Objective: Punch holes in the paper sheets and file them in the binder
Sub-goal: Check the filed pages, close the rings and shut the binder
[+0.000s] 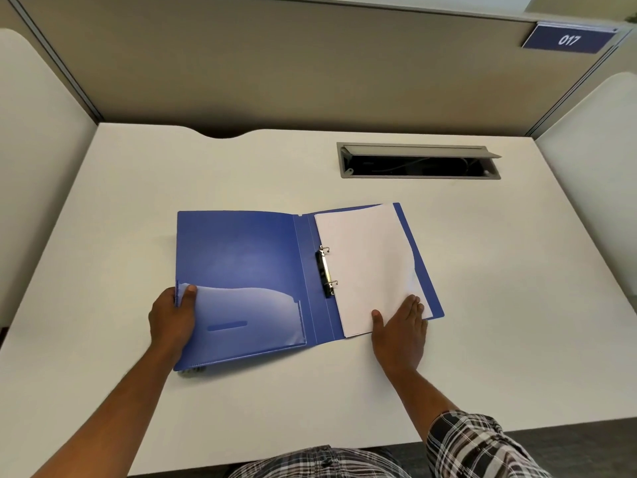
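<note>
A checked sleeve (482, 446) sits closest, leading to the right hand (400, 331), flat with fingers straight, pressing the paper sheets (365, 267) onto the blue binder (241, 250), which lies open mid-table (482, 305). The sheets are threaded on the two metal rings (327, 270). The left hand (174, 317) has its grip on the front cover's outer edge, thumb on the frosted pocket. The plastic looks slick and floppy — swung shut carelessly, it could crease the curling right edge of the thin paper.

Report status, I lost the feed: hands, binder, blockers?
Left hand grips binder cover. Right hand flat on paper sheets. No puncher seen.
</note>
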Available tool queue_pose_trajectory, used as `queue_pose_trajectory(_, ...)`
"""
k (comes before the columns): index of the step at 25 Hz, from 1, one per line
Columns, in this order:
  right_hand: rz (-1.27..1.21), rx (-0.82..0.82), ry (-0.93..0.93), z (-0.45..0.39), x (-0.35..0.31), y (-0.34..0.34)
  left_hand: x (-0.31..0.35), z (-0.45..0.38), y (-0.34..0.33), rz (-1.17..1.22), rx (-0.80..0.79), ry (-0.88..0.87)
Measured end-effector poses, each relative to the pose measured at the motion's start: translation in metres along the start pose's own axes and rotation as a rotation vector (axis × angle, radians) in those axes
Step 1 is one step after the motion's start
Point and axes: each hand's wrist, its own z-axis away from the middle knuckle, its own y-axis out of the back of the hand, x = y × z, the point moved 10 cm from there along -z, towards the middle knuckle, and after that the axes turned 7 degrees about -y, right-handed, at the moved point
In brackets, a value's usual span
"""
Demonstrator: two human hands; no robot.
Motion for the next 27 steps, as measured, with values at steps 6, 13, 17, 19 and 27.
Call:
queue_pose_trajectory(6, -0.332, -0.051, 0.069, 0.021, -0.033, 0.015, 0.010, 0.008, 0.006, 0.129, 0.017, -0.047)
queue_pose_trajectory(13, -0.530, -0.205, 0.564, 0.101, -0.104, 0.004, 0.041, 0.012, 0.019, -0.071, 0.114, -0.301)
queue_pose_trajectory(17, -0.270, -0.241, 0.696, 0.120, -0.117, -0.025, 0.063, 0.016, 0.006, -0.146, 0.096, -0.399)
queue_pose_trajectory(19, -0.125, -0.258, 0.732, 0.120, -0.113, -0.040, 0.067, 0.015, -0.004, -0.167, 0.077, -0.441)
queue_pose_trajectory(27, 0.057, -0.248, 0.767, 0.119, -0.091, -0.045, 0.073, 0.051, -0.108, -0.716, -0.347, -0.844)
